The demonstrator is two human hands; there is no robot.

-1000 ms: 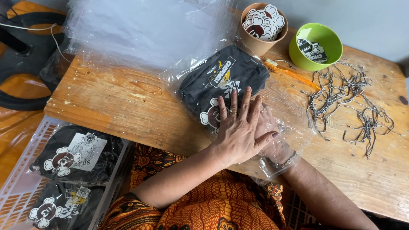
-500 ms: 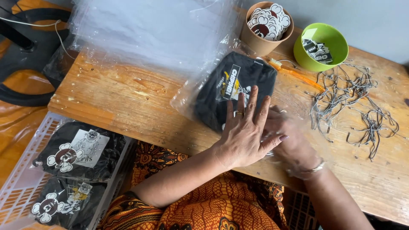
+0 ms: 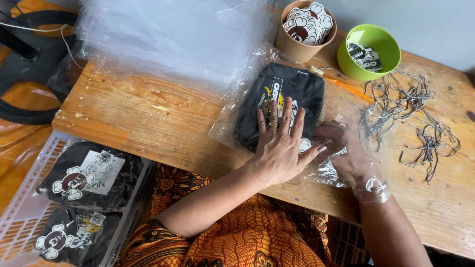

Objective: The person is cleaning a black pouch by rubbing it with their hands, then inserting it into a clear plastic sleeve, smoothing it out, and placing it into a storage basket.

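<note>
Wooden workbench (image 3: pixel 148 113), worn and scratched. Folded black printed garment (image 3: pixel 282 106) mid-bench, partly inside clear plastic bag (image 3: pixel 232 123). Left hand (image 3: pixel 279 143) flat on garment, fingers spread, no grip. Right hand (image 3: pixel 346 153) inside bag's open end, under film; finger position unclear. Behind: stack of clear bags (image 3: pixel 173 39), paper cup of stickers (image 3: pixel 307 27), green bowl (image 3: pixel 368 52). Tangle of grey cords (image 3: pixel 415 118) right. Bagged garments in crate (image 3: pixel 29 207) lower left.
</note>
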